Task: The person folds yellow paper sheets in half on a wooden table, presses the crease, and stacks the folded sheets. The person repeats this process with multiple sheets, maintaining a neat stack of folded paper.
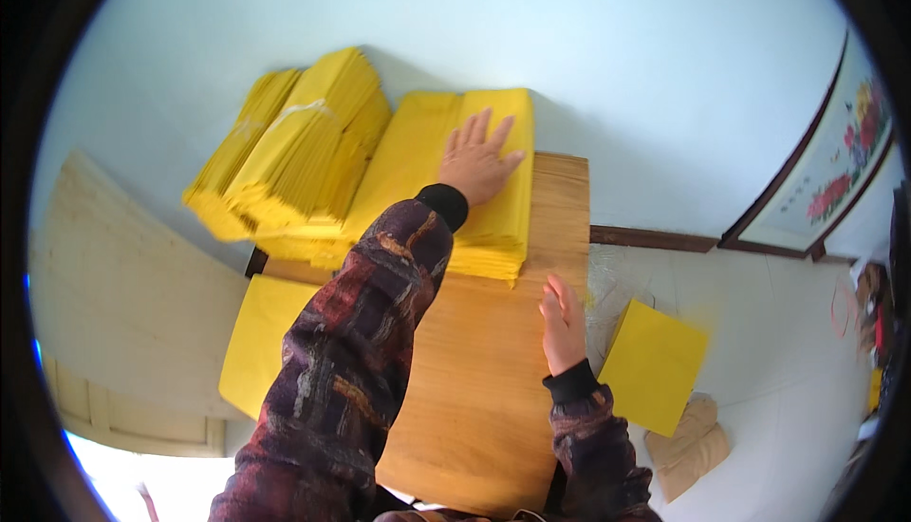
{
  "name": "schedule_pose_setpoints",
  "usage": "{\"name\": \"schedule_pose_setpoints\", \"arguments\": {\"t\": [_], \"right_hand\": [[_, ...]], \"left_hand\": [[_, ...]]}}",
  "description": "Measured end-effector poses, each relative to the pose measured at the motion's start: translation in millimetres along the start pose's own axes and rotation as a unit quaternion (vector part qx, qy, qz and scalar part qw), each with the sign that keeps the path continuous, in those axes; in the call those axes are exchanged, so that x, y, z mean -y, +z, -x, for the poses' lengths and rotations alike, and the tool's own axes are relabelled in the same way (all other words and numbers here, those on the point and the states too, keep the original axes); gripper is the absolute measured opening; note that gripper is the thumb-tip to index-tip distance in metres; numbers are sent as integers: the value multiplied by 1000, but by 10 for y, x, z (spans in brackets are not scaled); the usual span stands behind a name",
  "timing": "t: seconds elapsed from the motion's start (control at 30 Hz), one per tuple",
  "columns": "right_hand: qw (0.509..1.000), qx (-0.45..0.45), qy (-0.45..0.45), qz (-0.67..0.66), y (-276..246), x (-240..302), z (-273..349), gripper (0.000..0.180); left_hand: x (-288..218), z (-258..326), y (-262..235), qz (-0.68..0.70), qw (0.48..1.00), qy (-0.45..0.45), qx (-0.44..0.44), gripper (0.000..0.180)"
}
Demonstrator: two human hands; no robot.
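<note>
My left hand lies flat with spread fingers on a wide stack of folded yellow sheets at the far side of the wooden table. Whether the sheets are paper or cloth I cannot tell. Over the table's right edge is my right hand, its fingers stretched out and nothing visible in them. A yellow rectangular sheet shows to the right of that hand, blurred at its upper right corner and apart from the fingers. My left sleeve partly covers another flat yellow piece at the table's left side.
Tied yellow bundles lean on the stack's left, by the pale wall. A pale curved panel stands left of the table. On the tiled floor lies a tan item; a framed flower picture stands at right.
</note>
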State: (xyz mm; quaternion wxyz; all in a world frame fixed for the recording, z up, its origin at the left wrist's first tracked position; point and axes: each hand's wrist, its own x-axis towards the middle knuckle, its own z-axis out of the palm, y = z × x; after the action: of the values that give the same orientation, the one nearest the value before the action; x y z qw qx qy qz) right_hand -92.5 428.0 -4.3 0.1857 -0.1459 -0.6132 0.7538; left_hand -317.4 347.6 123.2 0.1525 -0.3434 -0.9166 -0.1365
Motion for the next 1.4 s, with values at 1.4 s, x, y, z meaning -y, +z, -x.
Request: {"name": "schedule_pose_setpoints", "arguments": {"t": [1.4], "right_hand": [[719, 272, -333, 547, 1927, -65, 826, 38]], "left_hand": [[1092, 5312, -947, 28, 933, -336, -126, 52]]}}
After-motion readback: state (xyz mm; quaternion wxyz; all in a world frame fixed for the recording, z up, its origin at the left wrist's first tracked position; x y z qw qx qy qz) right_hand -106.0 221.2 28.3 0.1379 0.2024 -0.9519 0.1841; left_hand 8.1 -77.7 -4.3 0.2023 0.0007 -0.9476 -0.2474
